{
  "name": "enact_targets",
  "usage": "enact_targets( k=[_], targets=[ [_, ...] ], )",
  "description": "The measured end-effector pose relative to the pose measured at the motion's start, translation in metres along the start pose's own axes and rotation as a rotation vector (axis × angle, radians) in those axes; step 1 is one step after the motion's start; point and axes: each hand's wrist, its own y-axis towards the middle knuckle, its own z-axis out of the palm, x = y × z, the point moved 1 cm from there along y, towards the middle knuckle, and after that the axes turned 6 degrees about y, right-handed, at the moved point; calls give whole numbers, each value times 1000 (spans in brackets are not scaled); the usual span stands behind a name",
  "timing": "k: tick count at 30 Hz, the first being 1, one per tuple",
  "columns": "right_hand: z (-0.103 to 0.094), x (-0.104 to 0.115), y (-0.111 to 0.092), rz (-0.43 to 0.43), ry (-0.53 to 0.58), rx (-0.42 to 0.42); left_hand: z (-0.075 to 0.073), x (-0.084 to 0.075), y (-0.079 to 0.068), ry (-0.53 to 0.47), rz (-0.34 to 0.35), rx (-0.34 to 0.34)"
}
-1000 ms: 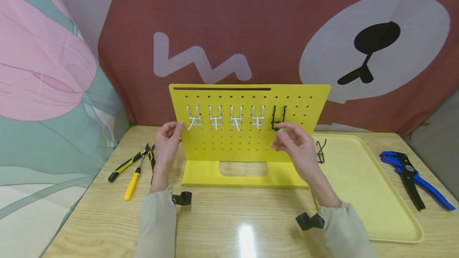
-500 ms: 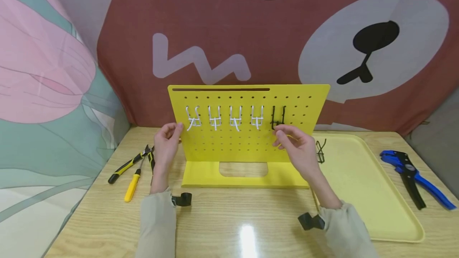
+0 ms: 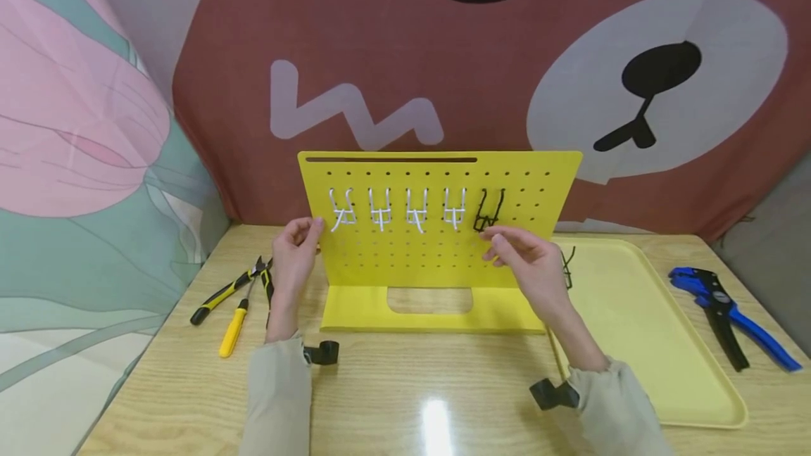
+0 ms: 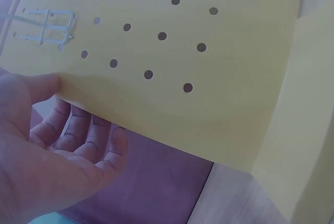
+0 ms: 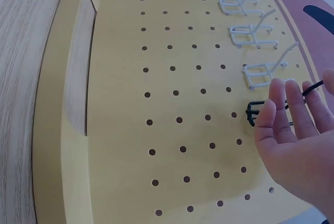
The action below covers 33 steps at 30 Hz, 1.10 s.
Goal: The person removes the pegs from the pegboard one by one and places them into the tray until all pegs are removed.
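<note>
At the left of the head view, pliers [image 3: 237,280] and a yellow-handled screwdriver [image 3: 234,329] lie on the table [image 3: 380,385], not in use. Just right of them, the left hand [image 3: 293,255] pinches the left edge of the yellow pegboard [image 3: 405,274], apparently to steady it. Across the board's upper half, four white hooks [image 3: 381,215] hang in a row, and that part looks done. Next in the row, right of centre, a black hook [image 3: 486,221] stands slightly tilted against the board, its prong gripped by the right hand [image 3: 531,262]; this one seems to be only partly fitted. Farther right, a second black hook [image 3: 568,271] sits by the left edge of the pale yellow tray [image 3: 633,343], so it looks as if at least this one is left. A blue-and-black tool [image 3: 750,333] lies at the far right.

The left wrist view shows what the head view mostly hides: the thumb on the board's front and the fingers behind its edge. The right wrist view shows the black prong between thumb and fingers at the right of the frame, but the fingers cover part of the hook, so I cannot tell whether its ends are seated. Only the head view shows the tray and the second black hook.
</note>
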Motion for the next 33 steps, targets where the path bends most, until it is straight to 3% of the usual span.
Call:
enact_targets(
  k=[8,12,21,26,33],
  targets=[
    [0,16,-3,-93,261,10,0,0,1,-7,-4,-6],
    [-1,22,-3,-78,334,37,0,1,1,-15,-13,-6],
    [-12,11,-10,115,268,49,-1,0,0,-11,-8,4],
    [-19,4,-13,157,238,69,-1,1,0,-11,-22,5],
    [-39,2,-20,172,115,121,0,0,-1,-20,-7,-2]
  ],
)
